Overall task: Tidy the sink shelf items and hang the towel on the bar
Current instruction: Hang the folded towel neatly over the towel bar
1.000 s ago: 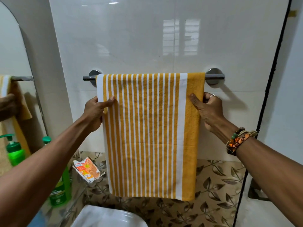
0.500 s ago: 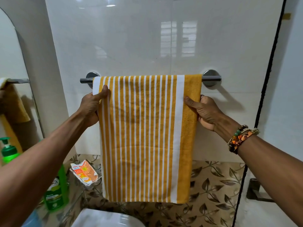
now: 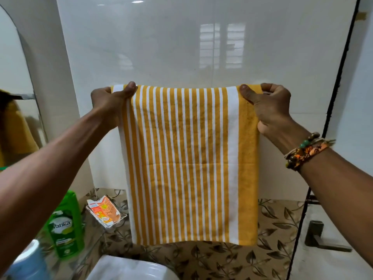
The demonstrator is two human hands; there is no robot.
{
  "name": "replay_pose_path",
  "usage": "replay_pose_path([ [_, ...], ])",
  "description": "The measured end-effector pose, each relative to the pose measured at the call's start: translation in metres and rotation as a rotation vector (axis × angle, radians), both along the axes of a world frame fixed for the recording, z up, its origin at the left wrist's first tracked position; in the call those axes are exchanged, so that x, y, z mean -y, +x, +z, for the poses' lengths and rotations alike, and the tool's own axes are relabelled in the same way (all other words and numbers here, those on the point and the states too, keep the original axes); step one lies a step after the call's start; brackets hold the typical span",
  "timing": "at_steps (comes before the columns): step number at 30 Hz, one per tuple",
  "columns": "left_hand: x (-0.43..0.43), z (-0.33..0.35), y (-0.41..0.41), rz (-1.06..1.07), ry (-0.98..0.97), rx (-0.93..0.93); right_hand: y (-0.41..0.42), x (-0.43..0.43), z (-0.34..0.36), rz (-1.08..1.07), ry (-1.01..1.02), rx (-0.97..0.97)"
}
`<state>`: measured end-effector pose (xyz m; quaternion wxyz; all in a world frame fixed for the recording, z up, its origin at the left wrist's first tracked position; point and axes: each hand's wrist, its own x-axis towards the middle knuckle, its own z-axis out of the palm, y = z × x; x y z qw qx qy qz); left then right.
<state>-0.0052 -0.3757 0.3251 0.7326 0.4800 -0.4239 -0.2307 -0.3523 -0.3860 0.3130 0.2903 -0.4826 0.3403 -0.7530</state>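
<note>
A person's left hand (image 3: 110,104) and right hand (image 3: 268,106) each grip a top corner of a yellow-and-white striped towel (image 3: 185,164), thumbs pressed on its front face, holding the upper edge level between the two grips before a white tiled wall (image 3: 181,47). The cloth hangs straight down from both grips. Well below the left grip lies an orange packet (image 3: 104,212), with a green bottle (image 3: 66,225) near it, farther left; beaded bracelets (image 3: 306,150) circle the right wrist.
</note>
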Motion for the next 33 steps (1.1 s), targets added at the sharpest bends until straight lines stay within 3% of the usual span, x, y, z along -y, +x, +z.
replay_pose_path([
  [7, 0.011, 0.019, 0.012, 0.218, 0.11, 0.284, -0.011, 0.003, 0.03, 0.07, 0.156, -0.092],
  [11, 0.007, 0.023, 0.007, 0.412, 0.158, 0.51, -0.011, 0.007, 0.028, -0.105, 0.166, -0.26],
  [15, 0.008, 0.015, 0.01, 0.43, 0.113, 0.42, -0.004, 0.012, 0.008, -0.39, 0.077, -0.432],
  [18, 0.011, -0.002, 0.005, 0.454, -0.007, 0.333, 0.002, 0.016, -0.007, -0.31, 0.045, -0.268],
  [22, 0.013, -0.03, -0.004, 0.399, -0.181, 0.249, 0.006, 0.02, -0.019, -0.195, 0.053, -0.061],
  [25, 0.013, -0.056, -0.005, 0.36, -0.192, 0.212, 0.009, 0.019, -0.03, -0.099, 0.068, 0.004],
  [29, 0.011, -0.086, 0.004, 0.12, -0.099, 0.18, 0.004, 0.011, -0.049, 0.046, 0.065, 0.003],
  [33, 0.006, -0.104, 0.016, -0.091, -0.013, 0.246, -0.009, 0.011, -0.075, 0.202, 0.181, -0.158],
])
